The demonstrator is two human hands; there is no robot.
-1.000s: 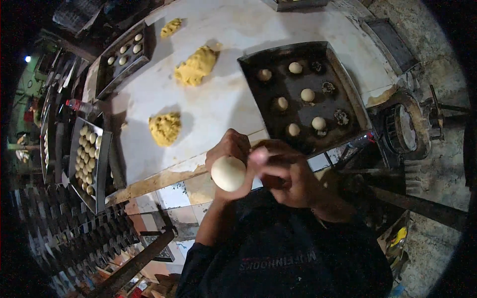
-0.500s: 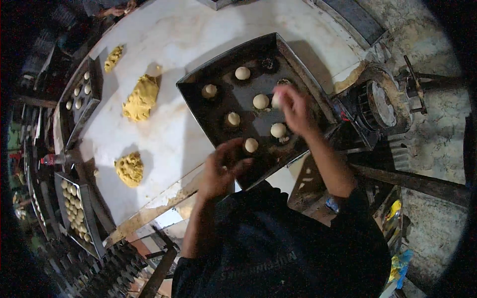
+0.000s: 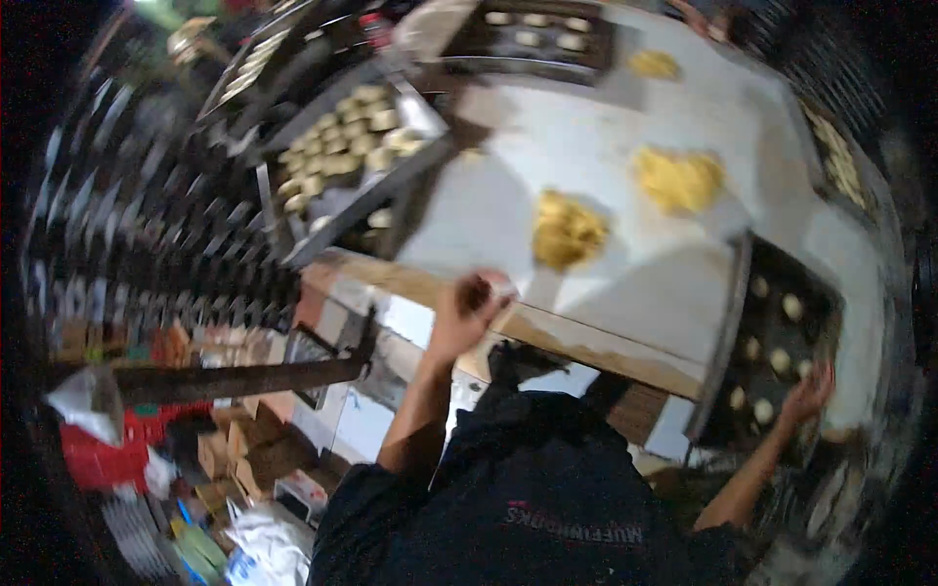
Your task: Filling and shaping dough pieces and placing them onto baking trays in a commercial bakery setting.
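My left hand is raised over the near edge of the table, well away from the dark tray. Its fingers are curled and blurred; a pale patch shows at the fingertips, and I cannot make out whether anything is held. On the right, my right hand reaches over the side of a dark metal baking tray, fingers stretched out and somewhat smeared. Right by its fingers sits a dough ball. Several more round balls, among them one pale dough ball, lie spaced out on the tray.
Lumps of yellow dough lie mid-table. At the left corner stands a metal tray packed with dough pieces; another dark tray holds a few at the far edge. A beam, boxes and bags are at lower left.
My view has swung left, so the dark tray now appears at the right. My left hand has left the tray. The ball at my right fingers now lies in the tray.
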